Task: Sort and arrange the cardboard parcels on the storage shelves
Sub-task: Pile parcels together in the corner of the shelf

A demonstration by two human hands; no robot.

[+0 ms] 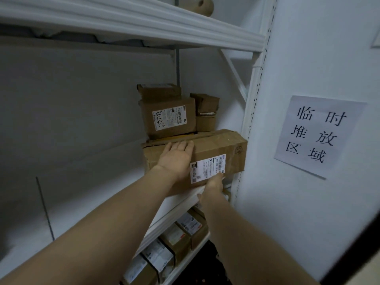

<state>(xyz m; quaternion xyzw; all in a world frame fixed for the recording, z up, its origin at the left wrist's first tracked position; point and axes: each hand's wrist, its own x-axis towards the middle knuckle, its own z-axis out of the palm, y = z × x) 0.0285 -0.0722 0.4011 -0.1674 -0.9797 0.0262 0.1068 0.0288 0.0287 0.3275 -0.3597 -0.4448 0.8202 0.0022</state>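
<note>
A long cardboard parcel (224, 153) with a white shipping label lies at the right end of the white middle shelf (181, 200), against the upright. My left hand (175, 158) lies flat on its front face, fingers straight and reaching its top edge. My right hand (212, 187) touches the parcel's lower front edge just under the label; its fingers are partly hidden. Behind it stands a parcel marked with handwritten digits (168, 118), another box (159, 90) on top of that, and two small stacked boxes (206, 112) to the right.
The lower shelf holds a row of several labelled parcels (174, 241). A white side panel at the right carries a paper sign (316, 134). The upper shelf beam (144, 23) runs overhead, with a brown roll (203, 6) above it. The shelf's left part shows bare grey board.
</note>
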